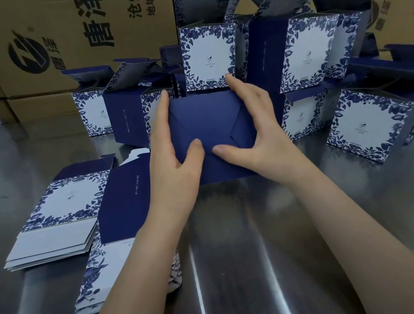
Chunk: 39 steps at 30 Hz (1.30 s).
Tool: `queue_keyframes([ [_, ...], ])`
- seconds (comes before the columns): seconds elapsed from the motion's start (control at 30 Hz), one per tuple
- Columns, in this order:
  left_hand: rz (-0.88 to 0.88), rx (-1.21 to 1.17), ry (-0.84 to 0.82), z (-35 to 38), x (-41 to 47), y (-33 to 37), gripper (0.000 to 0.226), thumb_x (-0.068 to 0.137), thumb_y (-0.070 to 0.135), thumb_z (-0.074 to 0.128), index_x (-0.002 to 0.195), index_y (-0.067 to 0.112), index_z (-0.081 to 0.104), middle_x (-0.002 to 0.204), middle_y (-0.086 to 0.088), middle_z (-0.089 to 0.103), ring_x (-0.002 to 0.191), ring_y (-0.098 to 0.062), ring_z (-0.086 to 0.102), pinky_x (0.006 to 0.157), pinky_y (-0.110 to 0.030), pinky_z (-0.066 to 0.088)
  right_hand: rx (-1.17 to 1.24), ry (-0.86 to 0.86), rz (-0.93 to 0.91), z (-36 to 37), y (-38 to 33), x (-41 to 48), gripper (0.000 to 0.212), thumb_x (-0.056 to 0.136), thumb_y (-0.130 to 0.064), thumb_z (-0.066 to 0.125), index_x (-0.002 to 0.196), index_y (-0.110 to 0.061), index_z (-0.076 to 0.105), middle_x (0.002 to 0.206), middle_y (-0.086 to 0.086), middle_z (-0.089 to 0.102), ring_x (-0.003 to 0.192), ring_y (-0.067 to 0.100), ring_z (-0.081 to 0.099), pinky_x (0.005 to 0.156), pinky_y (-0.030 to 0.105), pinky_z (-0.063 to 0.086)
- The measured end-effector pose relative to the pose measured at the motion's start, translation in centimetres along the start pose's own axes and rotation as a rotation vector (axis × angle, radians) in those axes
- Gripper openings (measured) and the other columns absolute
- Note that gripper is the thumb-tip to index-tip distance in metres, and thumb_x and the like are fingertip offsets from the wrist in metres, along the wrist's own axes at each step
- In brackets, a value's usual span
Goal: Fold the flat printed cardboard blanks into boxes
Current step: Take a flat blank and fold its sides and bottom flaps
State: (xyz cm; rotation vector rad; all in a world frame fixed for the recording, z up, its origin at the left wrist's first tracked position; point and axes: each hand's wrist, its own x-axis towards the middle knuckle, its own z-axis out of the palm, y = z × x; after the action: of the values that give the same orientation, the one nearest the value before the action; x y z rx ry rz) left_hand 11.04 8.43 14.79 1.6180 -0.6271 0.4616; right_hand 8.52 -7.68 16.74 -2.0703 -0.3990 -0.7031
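While both thumbs press on its interlocked flaps, the left hand (170,160) and right hand (256,131) grip a dark blue box (210,117) by its sides mid-tabletop (246,260). Flat blanks (51,203) lie to the left and folded boxes (210,54) stand behind.

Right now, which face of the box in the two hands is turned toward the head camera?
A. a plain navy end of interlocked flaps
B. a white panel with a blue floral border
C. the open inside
A: the box, held between the left hand and the right hand, shows a plain navy end crossed by diagonal flap seams.
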Motion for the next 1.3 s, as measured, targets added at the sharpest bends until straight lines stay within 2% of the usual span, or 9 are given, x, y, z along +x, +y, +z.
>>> queue_keyframes([
  [0.13, -0.004, 0.010, -0.005, -0.2, 0.2, -0.1, 0.080, 0.087, 0.024, 0.060, 0.154, 0.034, 0.018, 0.151, 0.031, 0.021, 0.143, 0.009, 0.018, 0.122, -0.032, 0.021, -0.031, 0.025, -0.052, -0.4, 0.1, 0.1, 0.085, 0.075, -0.015, 0.083, 0.144, -0.023, 0.035, 0.143, 0.001, 0.031, 0.135, -0.004, 0.028, 0.111, 0.008, 0.021],
  [0.23, -0.039, -0.005, 0.013, -0.4, 0.3, -0.3, 0.082, 0.085, 0.029, 0.064, 0.154, 0.038, 0.019, 0.142, 0.035, 0.027, 0.137, 0.011, 0.028, 0.117, -0.030, 0.029, -0.045, 0.036, -0.093, -0.2, 0.0, 0.1, 0.078, 0.071, -0.013, 0.083, 0.134, -0.028, 0.039, 0.139, 0.003, 0.034, 0.132, -0.004, 0.031, 0.111, 0.010, 0.021],
  [0.37, -0.022, 0.063, 0.056, -0.6, 0.3, -0.5, 0.075, 0.087, 0.019, 0.070, 0.150, 0.029, 0.031, 0.145, 0.018, 0.034, 0.135, -0.006, 0.039, 0.113, -0.040, 0.036, -0.065, 0.013, -0.107, 0.1, 0.2, 0.2, 0.075, 0.072, -0.008, 0.081, 0.129, -0.028, 0.038, 0.137, 0.002, 0.034, 0.132, 0.003, 0.032, 0.112, 0.012, 0.021],
  [0.5, -0.005, 0.077, 0.093, -0.5, 0.2, -0.5, 0.069, 0.085, 0.015, 0.073, 0.142, 0.032, 0.038, 0.142, 0.015, 0.038, 0.130, -0.012, 0.045, 0.107, -0.044, 0.042, -0.034, -0.019, -0.088, 0.0, 0.4, 0.2, 0.071, 0.074, -0.009, 0.076, 0.129, -0.031, 0.036, 0.137, -0.002, 0.033, 0.133, 0.003, 0.032, 0.112, 0.011, 0.021],
  [0.67, 0.006, 0.098, 0.125, -0.3, 0.1, -0.6, 0.068, 0.082, 0.015, 0.075, 0.138, 0.035, 0.041, 0.139, 0.021, 0.044, 0.127, -0.007, 0.047, 0.099, -0.046, 0.048, 0.000, 0.033, -0.075, 0.3, 0.5, 0.2, 0.066, 0.075, 0.000, 0.076, 0.125, -0.025, 0.041, 0.132, 0.002, 0.041, 0.128, 0.006, 0.039, 0.111, 0.016, 0.027],
  [0.77, 0.032, 0.125, 0.164, -0.3, 0.1, -0.8, 0.068, 0.081, 0.014, 0.076, 0.136, 0.035, 0.043, 0.136, 0.025, 0.045, 0.126, -0.005, 0.048, 0.097, -0.044, 0.049, -0.030, 0.102, -0.098, 0.9, 0.4, 0.3, 0.066, 0.070, 0.000, 0.080, 0.120, -0.025, 0.043, 0.126, 0.003, 0.046, 0.120, 0.006, 0.043, 0.106, 0.013, 0.030],
  [0.93, 0.060, 0.124, 0.219, 0.0, -0.1, -0.9, 0.065, 0.079, 0.013, 0.078, 0.131, 0.035, 0.045, 0.135, 0.016, 0.049, 0.122, -0.006, 0.050, 0.093, -0.044, 0.052, -0.107, 0.181, -0.159, 1.2, 0.4, 0.3, 0.062, 0.066, 0.001, 0.082, 0.117, -0.016, 0.050, 0.118, 0.000, 0.047, 0.114, 0.011, 0.046, 0.101, 0.011, 0.032],
  [1.2, 0.085, 0.145, 0.278, 0.2, -0.2, -1.3, 0.064, 0.077, 0.015, 0.079, 0.128, 0.035, 0.047, 0.130, 0.015, 0.050, 0.115, 0.005, 0.047, 0.091, -0.039, 0.051, -0.192, 0.240, -0.220, 1.7, 0.0, 0.1, 0.058, 0.065, 0.002, 0.082, 0.116, -0.002, 0.054, 0.114, -0.003, 0.045, 0.113, 0.024, 0.050, 0.103, 0.031, 0.039],
  [1.3, 0.092, 0.146, 0.290, 0.2, -0.1, -1.5, 0.063, 0.076, 0.015, 0.079, 0.127, 0.035, 0.048, 0.128, 0.015, 0.050, 0.115, 0.002, 0.048, 0.090, -0.041, 0.052, -0.202, 0.253, -0.229, 1.9, -0.1, 0.1, 0.057, 0.065, 0.002, 0.082, 0.115, -0.001, 0.055, 0.113, -0.004, 0.045, 0.113, 0.027, 0.051, 0.103, 0.038, 0.040],
])
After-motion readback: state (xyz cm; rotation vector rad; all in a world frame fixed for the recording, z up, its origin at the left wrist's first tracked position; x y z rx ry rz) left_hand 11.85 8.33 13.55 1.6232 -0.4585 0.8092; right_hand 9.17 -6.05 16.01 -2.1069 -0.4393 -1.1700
